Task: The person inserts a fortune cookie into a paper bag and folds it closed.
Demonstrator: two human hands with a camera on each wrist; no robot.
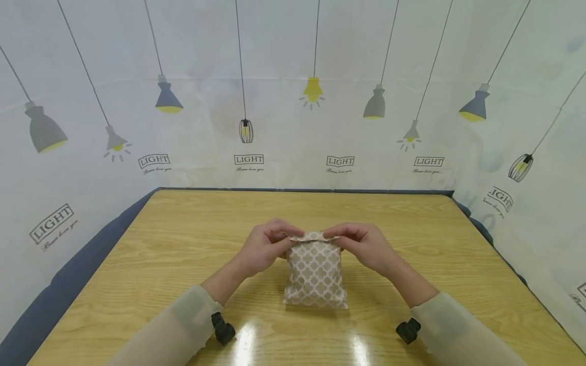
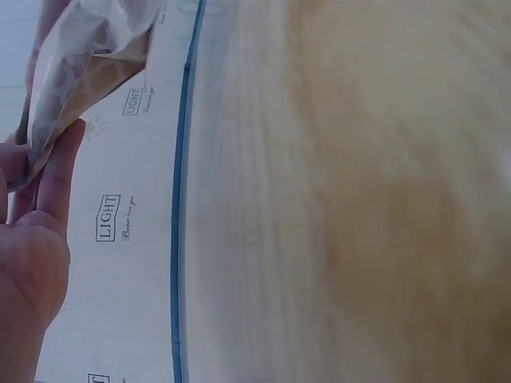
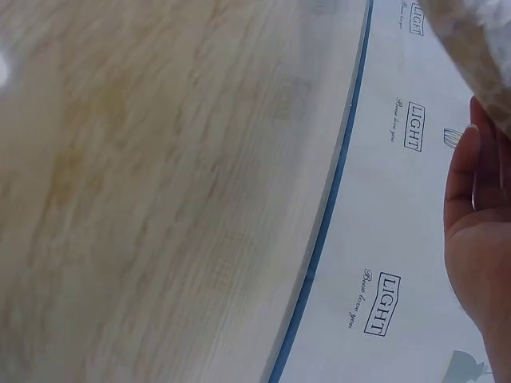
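A small beige pouch with a white lattice pattern point(image 1: 316, 272) is held up between both hands over the middle of the table. Its top edge is folded over. At the upper left corner, my left hand point(image 1: 265, 246) pinches that edge between thumb and fingers. My right hand point(image 1: 368, 249) pinches the upper right corner the same way. In the left wrist view, part of the pouch point(image 2: 88, 68) shows between the left fingers, with a shiny clear-looking surface. Only a corner of the pouch point(image 3: 475, 56) enters the right wrist view, beside the right hand point(image 3: 483, 247).
A light wooden table point(image 1: 183, 229) lies under the hands, with a dark blue border at its far and side edges. Behind it hangs a pale curtain point(image 1: 284, 101) printed with lamps and the word LIGHT. Dark wrist cameras point(image 1: 223, 329) sit at both sleeves.
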